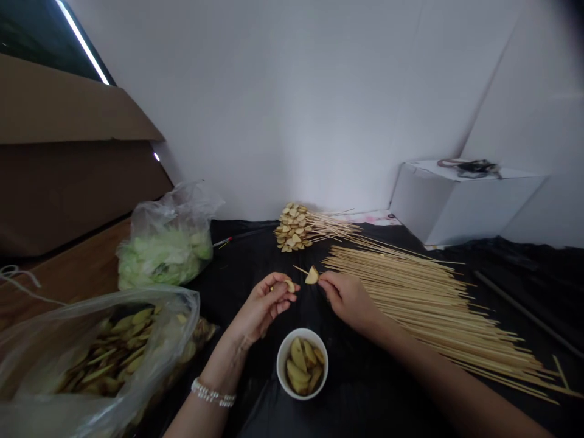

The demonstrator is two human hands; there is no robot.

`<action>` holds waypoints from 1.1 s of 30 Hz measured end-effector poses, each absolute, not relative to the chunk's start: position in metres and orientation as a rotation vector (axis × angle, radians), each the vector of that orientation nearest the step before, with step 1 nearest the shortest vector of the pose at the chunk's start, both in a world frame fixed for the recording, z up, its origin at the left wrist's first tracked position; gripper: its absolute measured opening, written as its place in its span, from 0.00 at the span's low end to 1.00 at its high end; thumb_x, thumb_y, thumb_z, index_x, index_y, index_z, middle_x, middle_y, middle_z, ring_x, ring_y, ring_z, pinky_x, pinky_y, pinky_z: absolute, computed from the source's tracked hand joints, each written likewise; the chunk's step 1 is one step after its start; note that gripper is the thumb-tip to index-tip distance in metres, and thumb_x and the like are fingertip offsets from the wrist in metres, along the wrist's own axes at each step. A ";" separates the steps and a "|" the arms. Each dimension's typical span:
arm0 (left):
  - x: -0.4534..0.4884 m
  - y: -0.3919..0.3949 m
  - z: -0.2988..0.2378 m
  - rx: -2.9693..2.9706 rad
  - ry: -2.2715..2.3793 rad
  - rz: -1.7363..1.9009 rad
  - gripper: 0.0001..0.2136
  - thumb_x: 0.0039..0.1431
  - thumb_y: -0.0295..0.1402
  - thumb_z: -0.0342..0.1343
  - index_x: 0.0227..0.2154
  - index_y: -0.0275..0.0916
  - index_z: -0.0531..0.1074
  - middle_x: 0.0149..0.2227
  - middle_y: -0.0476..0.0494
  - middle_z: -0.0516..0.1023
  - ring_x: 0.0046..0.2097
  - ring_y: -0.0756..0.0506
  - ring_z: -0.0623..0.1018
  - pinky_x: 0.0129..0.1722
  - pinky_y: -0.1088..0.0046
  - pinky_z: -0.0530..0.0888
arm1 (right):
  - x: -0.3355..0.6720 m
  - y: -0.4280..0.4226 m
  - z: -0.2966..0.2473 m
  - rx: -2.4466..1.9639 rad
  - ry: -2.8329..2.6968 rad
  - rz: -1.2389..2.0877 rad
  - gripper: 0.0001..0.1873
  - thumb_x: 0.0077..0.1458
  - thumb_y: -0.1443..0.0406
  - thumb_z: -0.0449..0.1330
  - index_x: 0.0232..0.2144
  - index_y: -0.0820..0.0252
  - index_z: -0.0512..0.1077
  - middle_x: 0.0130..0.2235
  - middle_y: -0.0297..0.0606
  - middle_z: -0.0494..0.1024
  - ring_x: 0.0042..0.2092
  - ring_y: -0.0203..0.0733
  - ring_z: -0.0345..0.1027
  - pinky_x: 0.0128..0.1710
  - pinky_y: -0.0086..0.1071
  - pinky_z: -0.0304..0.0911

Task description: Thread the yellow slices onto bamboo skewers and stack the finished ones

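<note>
Between the thumb and fingers of my left hand point(267, 303) is a pale potato slice point(289, 285). My right hand point(349, 299) pinches a thin wooden skewer point(298, 269), much of it hidden by the hand. On that skewer sits a potato wedge point(312, 277), its tip pointing left past the wedge towards my left hand. The two hands are apart. Below them stands a white bowl point(280, 372) with several potato wedges point(301, 359) in it. Many loose wooden skewers point(424, 304) lie side by side at the right, close to my right forearm.
A pile of skewered potato slices point(292, 228) lies by the wall. At left, an open plastic bag point(182, 298) holds browned slices; behind it is a clear bag of pale green pieces point(162, 252). A white box point(456, 204) stands back right. Black sheeting point(241, 255) covers the surface.
</note>
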State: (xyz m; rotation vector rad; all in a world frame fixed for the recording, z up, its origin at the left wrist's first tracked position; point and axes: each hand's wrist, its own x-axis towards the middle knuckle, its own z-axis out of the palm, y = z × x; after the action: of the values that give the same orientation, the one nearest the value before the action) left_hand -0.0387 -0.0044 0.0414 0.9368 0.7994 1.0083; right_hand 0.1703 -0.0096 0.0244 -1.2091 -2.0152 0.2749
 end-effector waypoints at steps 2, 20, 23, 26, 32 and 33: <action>-0.041 0.004 0.031 0.820 0.809 1.104 0.09 0.48 0.27 0.64 0.34 0.35 0.73 0.34 0.42 0.79 0.29 0.54 0.76 0.30 0.83 0.72 | 0.171 -0.010 0.026 -1.208 -2.022 0.288 0.12 0.62 0.66 0.48 0.32 0.59 0.71 0.30 0.36 0.76 0.32 0.37 0.67 0.34 0.28 0.56; -0.045 0.015 0.015 0.551 0.702 1.171 0.09 0.53 0.22 0.58 0.38 0.33 0.75 0.30 0.45 0.75 0.29 0.55 0.75 0.28 0.85 0.73 | 0.160 -0.018 0.024 -1.261 -2.234 0.256 0.12 0.62 0.67 0.47 0.32 0.59 0.70 0.33 0.38 0.76 0.36 0.38 0.69 0.37 0.29 0.57; -0.044 0.015 0.013 0.586 0.716 1.193 0.09 0.53 0.21 0.59 0.38 0.32 0.75 0.30 0.44 0.75 0.30 0.55 0.75 0.29 0.85 0.74 | 0.160 -0.018 0.024 -1.286 -2.235 0.243 0.13 0.62 0.67 0.46 0.32 0.59 0.70 0.32 0.38 0.76 0.35 0.38 0.69 0.36 0.29 0.57; -0.043 0.015 0.013 0.598 0.729 1.200 0.09 0.53 0.21 0.59 0.38 0.31 0.76 0.31 0.44 0.76 0.30 0.54 0.76 0.30 0.85 0.75 | 0.161 -0.018 0.023 -1.290 -2.236 0.245 0.13 0.62 0.67 0.46 0.32 0.59 0.70 0.33 0.38 0.76 0.36 0.38 0.69 0.37 0.29 0.57; -0.043 0.013 0.015 0.613 0.749 1.217 0.09 0.52 0.21 0.60 0.37 0.31 0.77 0.31 0.44 0.77 0.30 0.54 0.76 0.29 0.84 0.75 | 0.162 -0.017 0.023 -1.282 -2.240 0.240 0.14 0.63 0.66 0.46 0.32 0.59 0.70 0.33 0.38 0.77 0.36 0.38 0.69 0.37 0.29 0.57; -0.043 0.013 0.015 0.612 0.750 1.219 0.09 0.52 0.21 0.60 0.37 0.31 0.77 0.30 0.44 0.77 0.30 0.54 0.76 0.29 0.85 0.75 | 0.162 -0.017 0.023 -1.279 -2.238 0.240 0.14 0.63 0.66 0.46 0.33 0.59 0.70 0.33 0.38 0.77 0.36 0.38 0.69 0.37 0.29 0.57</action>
State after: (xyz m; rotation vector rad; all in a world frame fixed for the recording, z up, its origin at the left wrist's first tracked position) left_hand -0.0429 0.0127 0.0148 0.6118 0.7499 1.2188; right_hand 0.1616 -0.0171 0.0232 -1.2790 -2.2382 0.2400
